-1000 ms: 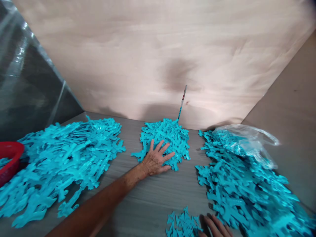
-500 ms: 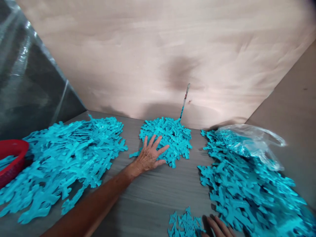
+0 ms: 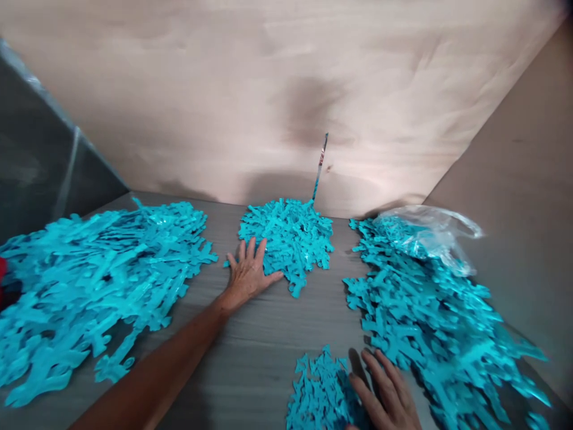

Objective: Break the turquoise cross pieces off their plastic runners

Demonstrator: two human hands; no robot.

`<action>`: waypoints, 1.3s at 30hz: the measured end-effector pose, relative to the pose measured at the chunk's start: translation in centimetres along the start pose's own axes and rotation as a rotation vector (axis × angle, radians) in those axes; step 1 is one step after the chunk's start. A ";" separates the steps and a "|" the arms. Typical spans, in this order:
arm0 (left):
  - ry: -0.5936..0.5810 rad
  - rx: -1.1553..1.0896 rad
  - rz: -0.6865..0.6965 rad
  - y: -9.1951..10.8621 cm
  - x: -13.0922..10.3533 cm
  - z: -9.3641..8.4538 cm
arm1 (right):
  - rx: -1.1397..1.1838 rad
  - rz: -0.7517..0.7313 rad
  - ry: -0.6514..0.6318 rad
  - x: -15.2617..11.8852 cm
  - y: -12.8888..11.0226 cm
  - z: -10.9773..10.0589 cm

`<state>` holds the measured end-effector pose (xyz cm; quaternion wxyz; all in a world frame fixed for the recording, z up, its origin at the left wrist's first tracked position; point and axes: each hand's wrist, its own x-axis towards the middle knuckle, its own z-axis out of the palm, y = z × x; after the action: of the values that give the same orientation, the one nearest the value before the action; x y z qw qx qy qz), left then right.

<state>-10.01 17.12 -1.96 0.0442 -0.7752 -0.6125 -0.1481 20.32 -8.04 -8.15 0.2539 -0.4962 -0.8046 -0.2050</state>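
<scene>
My left hand (image 3: 248, 272) reaches forward with its fingers spread, at the near left edge of a middle pile of turquoise flat cut-out pieces (image 3: 295, 233). Nothing is gripped in it. At the bottom, my right hand (image 3: 387, 388) rests with fingers stretched out beside a small heap of smaller turquoise pieces (image 3: 320, 388). Part of that heap lies in the hand's shadow, and I cannot tell whether the fingertips touch it. The pieces have irregular, branching outlines; what they are exactly does not show.
Large turquoise piles lie on the left (image 3: 107, 269) and on the right (image 3: 425, 316). A clear plastic bag (image 3: 443, 233) sits on the right pile. Behind the middle pile a thin patterned stick (image 3: 320, 167) stands against the wooden wall (image 3: 224, 107). A red container (image 3: 2, 275) shows at the left edge.
My left hand has drawn back from over the middle pile toward its left edge. My right hand has come further into view beside the small heap. The view has shifted somewhat.
</scene>
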 end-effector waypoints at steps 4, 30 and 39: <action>0.008 -0.026 -0.026 0.6 0.4 -0.6 | 0.106 0.113 -0.112 1.7 -1.2 -2.3; -0.218 -0.342 0.780 11.2 -11.0 -3.2 | 0.356 0.308 -0.196 3.4 -3.7 -3.6; -0.273 -0.515 0.863 11.1 -11.5 -2.7 | 0.305 0.500 -0.124 2.7 -1.7 -3.5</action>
<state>-2.20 2.98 -1.42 -0.1713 -0.9552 -0.1808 -0.1599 18.52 -8.91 -3.85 0.3185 -0.6467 -0.6928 0.0181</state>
